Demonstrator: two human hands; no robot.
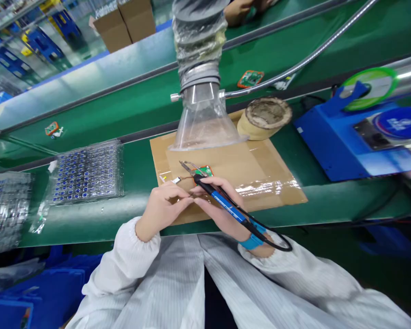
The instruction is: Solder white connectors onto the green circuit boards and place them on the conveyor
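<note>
My right hand (222,212) is closed around a blue and black soldering iron (228,205). Its metal tip end points up and left, over a small green circuit board (205,170) with an orange edge. My left hand (166,205) is closed, thumb and fingertips pinched on what looks like a thin wire, right beside my right fingertips. A small white connector (176,180) on thin wires lies just beyond my left fingers. The board lies on a brown cardboard sheet (277,180), partly hidden by the iron and my right hand.
A clear fume hood (205,128) hangs just beyond the board. A round pot (256,125) stands beside it. At right is a blue machine (322,146) with a solder reel; at left lie stacked plastic trays (89,171). Another person's hands (238,10) show across the line.
</note>
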